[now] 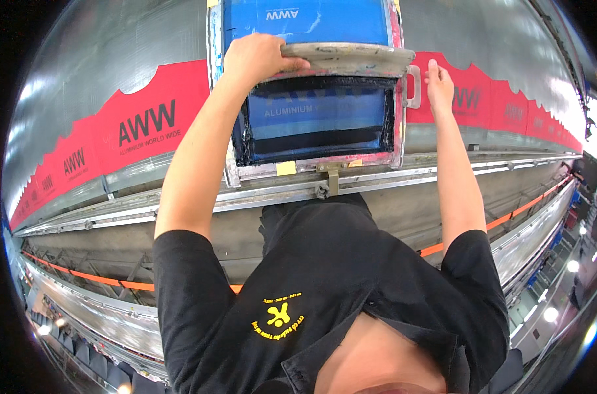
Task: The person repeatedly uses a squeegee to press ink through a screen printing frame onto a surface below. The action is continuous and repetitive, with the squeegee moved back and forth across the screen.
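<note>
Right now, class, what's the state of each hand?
Left hand: closed on the grey bar.
Right hand: partly open, holding nothing visible, beside the clear handle.

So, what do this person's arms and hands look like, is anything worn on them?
Both the left grip and the right grip are bare human hands, with no gloves visible. The forearms are uncovered, showing no watch or cables. Short black sleeves belong to a black shirt with a yellow emblem.

At twelve o'clock, a dull, smeared metal scraper (357, 60) and a smooth blue screen (318, 126) in a paint-stained metal frame (305, 167); at ten, matt red cloth (173, 82) on a glossy grey tabletop (121, 49); at six, a matt black fabric shirt (305, 253).
</note>
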Available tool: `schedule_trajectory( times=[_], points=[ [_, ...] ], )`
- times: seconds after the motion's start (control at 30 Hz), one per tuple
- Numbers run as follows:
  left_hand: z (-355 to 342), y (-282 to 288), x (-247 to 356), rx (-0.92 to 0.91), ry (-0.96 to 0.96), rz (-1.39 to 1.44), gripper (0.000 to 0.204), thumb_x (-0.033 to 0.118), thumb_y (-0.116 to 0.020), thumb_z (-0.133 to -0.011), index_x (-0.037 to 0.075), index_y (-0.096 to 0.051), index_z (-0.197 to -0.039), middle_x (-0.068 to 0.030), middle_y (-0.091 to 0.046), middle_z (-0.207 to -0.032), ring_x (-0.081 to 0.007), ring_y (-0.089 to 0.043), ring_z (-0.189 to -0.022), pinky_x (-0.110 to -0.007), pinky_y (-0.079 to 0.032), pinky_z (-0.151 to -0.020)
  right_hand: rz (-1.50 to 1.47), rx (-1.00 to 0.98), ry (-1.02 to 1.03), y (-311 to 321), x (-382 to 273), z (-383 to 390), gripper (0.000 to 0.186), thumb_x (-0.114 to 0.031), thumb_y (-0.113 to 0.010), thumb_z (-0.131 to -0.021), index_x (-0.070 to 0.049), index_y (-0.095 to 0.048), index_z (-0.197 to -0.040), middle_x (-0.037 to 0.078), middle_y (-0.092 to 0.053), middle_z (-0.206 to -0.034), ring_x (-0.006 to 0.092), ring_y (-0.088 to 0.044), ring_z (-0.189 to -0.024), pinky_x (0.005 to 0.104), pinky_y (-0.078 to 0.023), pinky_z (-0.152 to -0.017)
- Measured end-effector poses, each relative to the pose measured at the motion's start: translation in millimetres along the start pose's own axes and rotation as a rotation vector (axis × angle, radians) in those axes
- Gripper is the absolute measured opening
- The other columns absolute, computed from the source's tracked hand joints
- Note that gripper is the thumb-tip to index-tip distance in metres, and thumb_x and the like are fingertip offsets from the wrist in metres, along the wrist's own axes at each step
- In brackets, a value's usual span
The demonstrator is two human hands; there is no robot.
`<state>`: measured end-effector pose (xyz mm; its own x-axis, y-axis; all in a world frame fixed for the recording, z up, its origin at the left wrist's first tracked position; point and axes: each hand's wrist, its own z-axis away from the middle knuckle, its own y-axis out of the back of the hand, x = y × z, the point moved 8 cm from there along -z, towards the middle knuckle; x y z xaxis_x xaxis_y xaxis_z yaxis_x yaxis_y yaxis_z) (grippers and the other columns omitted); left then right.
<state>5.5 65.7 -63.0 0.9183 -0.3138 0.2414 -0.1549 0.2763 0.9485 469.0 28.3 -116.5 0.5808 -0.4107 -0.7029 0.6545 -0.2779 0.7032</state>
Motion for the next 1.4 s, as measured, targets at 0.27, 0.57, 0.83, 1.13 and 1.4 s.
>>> schedule_trajectory(
  times=[0.27,0.57,0.83,1.13,1.4],
  points=[
    [-14.2,-18.4,-9.0,-0.054,-0.132,0.095,0.037,0.042,-0.075,-0.092,0.014,-0.076,-0.116,-0.0139,-0.078,-0.106,-0.0359,-0.073,-0.103,-0.048,-0.058,-0.087,-0.313,-0.36,-0.226,-67.4,-4.4,17.8,0.038,-0.038,-0.073,-0.103,-0.005,-0.072,-0.123,-0.002,-0.06,-0.079,0.0058,-0.049,-0.056,0.0257,-0.039,-0.048],
    [94.3,-67.3,90.1,0.05,-0.045,0.228,0.047,0.02,-0.079,-0.088,0.024,-0.071,-0.133,-0.0024,-0.071,-0.136,-0.0315,-0.068,-0.122,-0.044,-0.055,-0.104,-0.613,-0.423,-0.287,-29.6,23.9,17.6,0.035,-0.036,-0.074,-0.102,-0.005,-0.072,-0.119,-0.005,-0.053,-0.073,0.0037,-0.04,-0.052,0.0236,-0.032,-0.045],
    [257.5,-109.8,166.2,0.153,-0.075,0.324,0.061,0.01,-0.082,-0.079,0.015,-0.069,-0.138,-0.0038,-0.066,-0.144,-0.0312,-0.058,-0.135,-0.046,-0.044,-0.116,-0.607,-0.29,-0.147,-4.7,9.0,42.6,0.045,-0.04,-0.076,-0.1,-0.001,-0.072,-0.122,-0.001,-0.059,-0.083,0.0076,-0.048,-0.066,0.0262,-0.038,-0.06],
    [254.9,-80.4,161.6,0.093,-0.04,0.382,0.059,0.017,-0.086,-0.077,0.008,-0.069,-0.133,-0.0091,-0.07,-0.137,-0.0306,-0.063,-0.13,-0.044,-0.049,-0.111,-0.666,-0.113,-0.073,6.7,30.6,42.7,0.039,-0.029,-0.079,-0.1,0.006,-0.075,-0.116,0.009,-0.077,-0.107,0.012,-0.068,-0.093,0.028,-0.054,-0.085],
    [194.4,-82.7,136.6,-0.02,0.06,0.378,0.049,0.023,-0.084,-0.081,0.013,-0.075,-0.128,-0.0043,-0.074,-0.131,-0.0253,-0.067,-0.126,-0.041,-0.052,-0.108,-0.579,-0.044,-0.05,-32.5,51.0,9.6,0.028,-0.023,-0.077,-0.101,0.003,-0.077,-0.113,0.007,-0.078,-0.105,0.0111,-0.068,-0.094,0.028,-0.054,-0.086]
  ],
)
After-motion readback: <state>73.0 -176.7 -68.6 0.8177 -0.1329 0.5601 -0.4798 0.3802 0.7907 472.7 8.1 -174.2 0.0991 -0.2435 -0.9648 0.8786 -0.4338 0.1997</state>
